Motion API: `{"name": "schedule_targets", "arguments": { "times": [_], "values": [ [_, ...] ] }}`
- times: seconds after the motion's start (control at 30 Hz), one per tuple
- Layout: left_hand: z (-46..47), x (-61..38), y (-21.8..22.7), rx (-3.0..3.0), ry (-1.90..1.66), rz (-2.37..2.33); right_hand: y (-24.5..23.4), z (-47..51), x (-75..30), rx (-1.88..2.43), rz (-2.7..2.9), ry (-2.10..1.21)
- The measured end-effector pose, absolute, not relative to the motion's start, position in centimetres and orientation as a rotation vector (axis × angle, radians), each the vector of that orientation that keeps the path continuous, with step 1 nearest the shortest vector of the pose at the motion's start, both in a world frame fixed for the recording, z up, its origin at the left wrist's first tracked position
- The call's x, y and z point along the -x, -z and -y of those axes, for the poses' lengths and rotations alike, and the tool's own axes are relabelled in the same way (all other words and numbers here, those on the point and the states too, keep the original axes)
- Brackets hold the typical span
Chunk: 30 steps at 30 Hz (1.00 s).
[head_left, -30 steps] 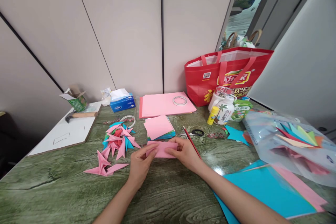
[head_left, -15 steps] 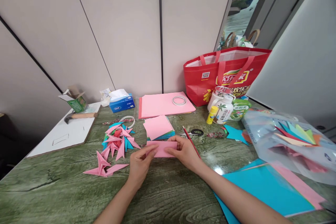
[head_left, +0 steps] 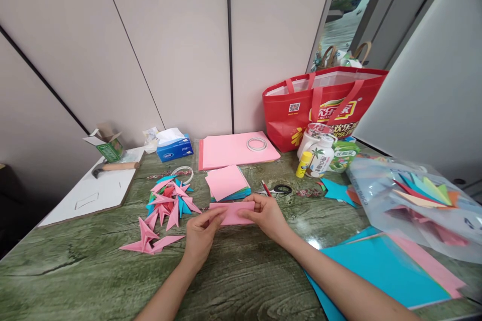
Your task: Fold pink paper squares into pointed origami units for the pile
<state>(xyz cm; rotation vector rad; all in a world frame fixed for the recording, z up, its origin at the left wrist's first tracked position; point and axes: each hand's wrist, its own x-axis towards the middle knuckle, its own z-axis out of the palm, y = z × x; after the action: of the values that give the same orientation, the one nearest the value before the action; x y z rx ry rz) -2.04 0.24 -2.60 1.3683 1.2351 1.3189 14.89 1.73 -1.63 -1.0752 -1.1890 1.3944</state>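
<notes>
A folded pink paper strip (head_left: 234,213) spans the gap between my hands, just in front of a stack of square coloured papers (head_left: 226,182). My left hand (head_left: 204,230) pinches its left end, thumb on the near face. On the right end my right hand (head_left: 266,217) does the same, its fingers partly hidden behind the paper. To the left lie folded pink paper pieces (head_left: 145,236) and a heap of pink, blue and red folded paper points (head_left: 171,198). A red pencil (head_left: 266,189) and black-handled scissors (head_left: 282,189) lie beyond my right hand.
At the back are pink sheets (head_left: 233,153) with a tape roll (head_left: 256,144), a blue tissue box (head_left: 175,149) and a red bag (head_left: 282,118). A hammer (head_left: 116,166) lies on a white board at left. Glue stick (head_left: 303,164), bottle, blue sheets (head_left: 384,271) and plastic bag stand or lie right.
My right hand has shifted slightly and now covers more of the red pencil. Both hands keep their pinch on the pink paper.
</notes>
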Motion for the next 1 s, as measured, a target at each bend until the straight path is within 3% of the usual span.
{"name": "schedule_targets", "arguments": {
  "times": [0.47,0.77,1.0],
  "values": [
    [0.0,1.7,2.3,-1.435,-1.333,-1.272,1.4,-0.9,-14.6,1.155,1.324,-1.390],
    [0.0,1.2,2.3,-1.060,-1.363,-1.144,0.7,-0.8,-14.3,1.064,1.191,-1.512],
    [-0.1,1.6,2.4,-1.250,-1.376,-1.230,1.3,-1.1,-14.5,1.018,1.193,-1.557]
  ]
}}
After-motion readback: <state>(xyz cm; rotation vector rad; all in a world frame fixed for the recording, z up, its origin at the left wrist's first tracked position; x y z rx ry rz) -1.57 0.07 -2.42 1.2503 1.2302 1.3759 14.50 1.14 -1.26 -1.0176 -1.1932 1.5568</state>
